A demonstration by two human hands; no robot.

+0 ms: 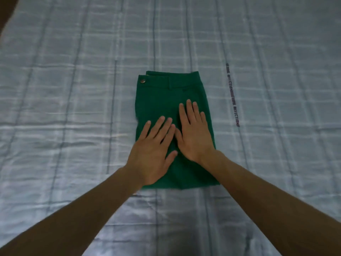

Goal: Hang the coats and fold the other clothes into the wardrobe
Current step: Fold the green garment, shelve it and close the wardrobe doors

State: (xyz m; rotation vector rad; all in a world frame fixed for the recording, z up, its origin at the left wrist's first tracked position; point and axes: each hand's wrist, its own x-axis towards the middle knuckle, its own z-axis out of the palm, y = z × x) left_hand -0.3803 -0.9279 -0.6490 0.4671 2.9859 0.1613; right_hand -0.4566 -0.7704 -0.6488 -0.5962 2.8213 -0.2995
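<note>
From your head camera, the green trousers point(166, 100) lie folded into a neat rectangle near the middle of the bed point(73, 89), waistband and metal button point(142, 81) at the far end, fold edge nearest you. Your left hand point(153, 152) lies flat on the near left part of the trousers, fingers straight and spread, gripping nothing. Your right hand point(193, 133) lies flat just beside it on the right half, fingers straight, thumb touching your left fingers. The pale checked bedspread runs wide on every side of the trousers, out to the picture's edges. A strip of printed lettering point(232, 95) sits on the bedspread to the right, apart from the trousers.
</note>
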